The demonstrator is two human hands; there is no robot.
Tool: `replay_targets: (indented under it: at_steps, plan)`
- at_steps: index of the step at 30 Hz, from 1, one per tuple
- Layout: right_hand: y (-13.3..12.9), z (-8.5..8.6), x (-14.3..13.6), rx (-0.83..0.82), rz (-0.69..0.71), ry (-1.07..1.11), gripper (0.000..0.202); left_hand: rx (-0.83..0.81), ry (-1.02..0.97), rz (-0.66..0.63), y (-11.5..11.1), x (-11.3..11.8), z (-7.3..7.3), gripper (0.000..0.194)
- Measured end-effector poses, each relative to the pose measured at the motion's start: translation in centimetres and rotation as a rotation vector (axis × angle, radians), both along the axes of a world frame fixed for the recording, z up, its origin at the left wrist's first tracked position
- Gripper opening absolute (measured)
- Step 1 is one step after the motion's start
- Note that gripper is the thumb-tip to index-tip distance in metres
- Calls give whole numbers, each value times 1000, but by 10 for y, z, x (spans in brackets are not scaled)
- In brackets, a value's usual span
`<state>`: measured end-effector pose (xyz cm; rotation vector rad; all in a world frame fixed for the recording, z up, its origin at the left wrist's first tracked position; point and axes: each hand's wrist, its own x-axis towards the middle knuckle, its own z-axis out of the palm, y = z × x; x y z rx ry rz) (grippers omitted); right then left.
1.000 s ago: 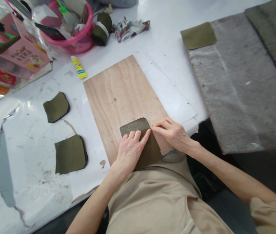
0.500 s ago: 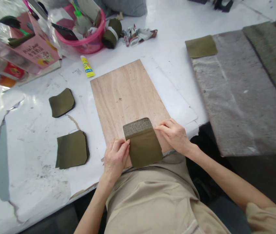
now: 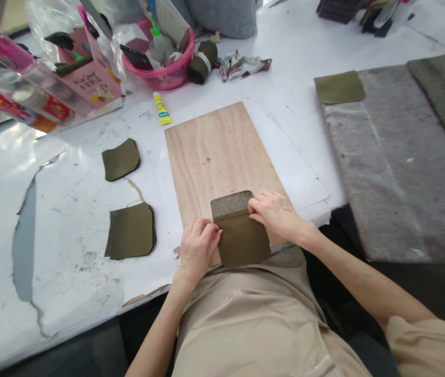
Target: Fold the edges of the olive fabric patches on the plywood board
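Observation:
An olive piece (image 3: 243, 243) with a speckled grey strip (image 3: 232, 204) along its far end lies at the near edge of a light wooden board (image 3: 222, 152). My left hand (image 3: 200, 245) pinches the left edge of the piece, just below the strip. On the opposite edge, my right hand (image 3: 273, 213) has thumb and fingers closed at the seam between strip and olive part. Left of the board lie two stacks of olive pieces, a smaller one (image 3: 121, 159) and a larger one (image 3: 131, 231).
A yellow tube (image 3: 162, 109) lies beyond the board. Behind it stand a pink basket (image 3: 159, 78), a pink box (image 3: 92, 84) and an olive roll (image 3: 202, 63). At the right, a grey slab (image 3: 399, 162) carries another olive piece (image 3: 340, 87).
My right hand has moved in from beside the piece and now closes on its right edge. My left hand keeps its pinch. The whole view has shifted a little.

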<state>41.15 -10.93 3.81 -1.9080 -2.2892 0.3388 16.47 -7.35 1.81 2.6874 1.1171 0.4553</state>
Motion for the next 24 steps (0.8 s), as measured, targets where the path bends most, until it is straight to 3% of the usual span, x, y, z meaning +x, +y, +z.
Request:
replay_targets:
  at_steps: [4, 12, 18, 24]
  plan:
    - [-2, 2, 0, 28, 57, 27, 14, -26, 5, -16, 3, 3, 5, 12]
    - [-1, -4, -4, -64, -42, 127, 14, -37, 64, -61, 4, 12, 9, 24]
    - [0, 7, -6, -47, 46, 110, 14, -38, 33, -72, 4, 18, 12, 29]
    - [-16, 3, -6, -65, -12, 412, 4, -9, -4, -222, 4, 43, 11, 23]
